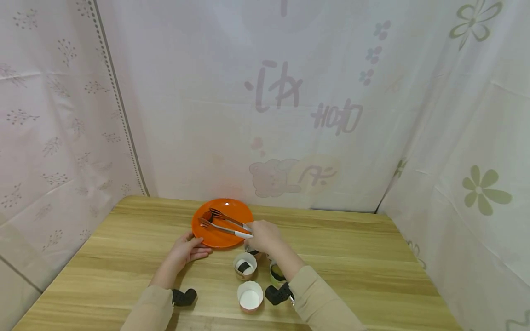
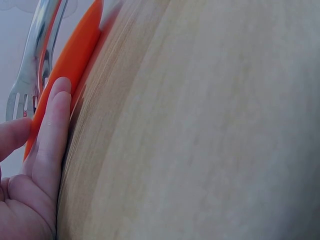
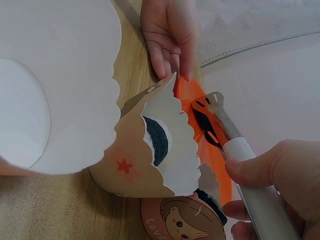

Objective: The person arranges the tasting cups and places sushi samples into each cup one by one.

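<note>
An orange plate [image 1: 233,210] lies at the back left of the table. My left hand [image 1: 184,252] holds its near-left rim, thumb over the edge and fingers below, as the left wrist view shows. My right hand [image 1: 265,236] grips the white handles of metal serving tongs [image 1: 223,229]. The tongs' fork-shaped ends reach over the plate, at either side of a small dark reddish-brown piece [image 1: 207,215]. Whether they touch it I cannot tell. Close by the right hand stands a paper cup [image 3: 132,167] holding a white piece with a black band.
Nearer the front stands a paper cup [image 1: 250,294] with a bare white inside. A green-sided cup [image 1: 276,275] is partly under the right forearm, and another cup [image 1: 254,251] is mostly hidden by the right hand. Curtains [image 1: 198,115] hang behind the wooden table [image 1: 352,266].
</note>
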The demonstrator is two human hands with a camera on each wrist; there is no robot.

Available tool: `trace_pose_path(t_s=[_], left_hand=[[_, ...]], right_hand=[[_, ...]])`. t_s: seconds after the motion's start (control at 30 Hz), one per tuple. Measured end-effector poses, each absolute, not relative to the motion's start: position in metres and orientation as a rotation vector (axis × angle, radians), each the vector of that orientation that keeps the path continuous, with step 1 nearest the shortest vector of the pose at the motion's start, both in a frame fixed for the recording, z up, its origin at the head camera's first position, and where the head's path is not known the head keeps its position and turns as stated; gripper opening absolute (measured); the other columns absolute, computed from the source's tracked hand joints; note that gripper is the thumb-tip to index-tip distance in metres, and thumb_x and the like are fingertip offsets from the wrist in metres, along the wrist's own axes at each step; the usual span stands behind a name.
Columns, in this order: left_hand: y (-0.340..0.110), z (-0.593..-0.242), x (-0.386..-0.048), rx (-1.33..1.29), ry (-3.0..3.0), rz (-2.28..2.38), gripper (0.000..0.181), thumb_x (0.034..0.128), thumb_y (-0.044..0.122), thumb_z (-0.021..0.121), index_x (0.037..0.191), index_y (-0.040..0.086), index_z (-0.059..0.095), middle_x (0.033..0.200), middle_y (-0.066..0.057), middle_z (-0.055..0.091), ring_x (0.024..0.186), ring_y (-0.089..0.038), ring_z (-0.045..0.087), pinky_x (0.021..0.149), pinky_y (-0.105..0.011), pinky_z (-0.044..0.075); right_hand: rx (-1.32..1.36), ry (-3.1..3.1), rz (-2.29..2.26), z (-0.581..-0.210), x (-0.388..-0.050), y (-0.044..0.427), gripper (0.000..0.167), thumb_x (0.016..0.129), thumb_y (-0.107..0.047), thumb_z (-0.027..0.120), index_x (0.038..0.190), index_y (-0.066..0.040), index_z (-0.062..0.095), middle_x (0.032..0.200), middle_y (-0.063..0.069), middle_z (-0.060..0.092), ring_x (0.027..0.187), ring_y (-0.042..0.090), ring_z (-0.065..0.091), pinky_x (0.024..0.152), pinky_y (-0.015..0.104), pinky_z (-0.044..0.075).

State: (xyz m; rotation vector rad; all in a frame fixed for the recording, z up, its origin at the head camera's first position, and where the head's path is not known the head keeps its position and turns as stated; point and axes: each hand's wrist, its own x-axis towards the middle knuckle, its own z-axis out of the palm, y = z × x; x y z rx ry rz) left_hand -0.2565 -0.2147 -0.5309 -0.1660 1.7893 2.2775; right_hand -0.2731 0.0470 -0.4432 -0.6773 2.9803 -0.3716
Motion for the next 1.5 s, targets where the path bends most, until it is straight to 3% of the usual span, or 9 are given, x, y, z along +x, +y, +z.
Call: trace_pose_path(t_s=[0.83, 1.2, 1.5], left_hand=[[-0.2152, -0.5316, -0.2581, -0.176, 1.781, 2.281, 0.051, 0.1032, 0.004, 0.04, 0.147, -0.007, 0.016, 0.091, -0.022, 0.067, 0.084, -0.03, 0.069, 0.078, -0.042, 0.057], [-0.2161, -0.5304, -0.2568, -0.154, 1.783, 2.28, 0.053, 0.1034, 0.005, 0.039, 0.148, -0.006, 0.013, 0.092, -0.023, 0.066, 0.085, -0.032, 0.069, 0.078, -0.043, 0.056], [-0.2139, -0.5326, -0.258, -0.189, 1.797, 2.276, 0.05, 0.1029, 0.005, 0.041, 0.147, -0.004, 0.019, 0.092, -0.024, 0.066, 0.084, -0.032, 0.069, 0.077, -0.042, 0.057]], right_hand=[[-0.67, 3.004, -0.342, -0.4458, -0.2736, 0.0466, 0.046, 0.083, -0.032, 0.075, 0.125, -0.016, 0.065, 0.1, 0.001, 0.067, 0.069, 0.013, 0.054, 0.053, 0.026, 0.044], [-0.676, 2.996, -0.367, -0.4451, -0.2732, 0.0469, 0.046, 0.083, -0.031, 0.076, 0.125, -0.015, 0.065, 0.105, 0.002, 0.068, 0.075, 0.015, 0.058, 0.058, 0.027, 0.047], [-0.663, 2.985, -0.41, -0.4436, -0.2713, 0.0474, 0.046, 0.083, -0.03, 0.076, 0.125, -0.015, 0.065, 0.101, 0.002, 0.068, 0.071, 0.014, 0.055, 0.055, 0.026, 0.045]])
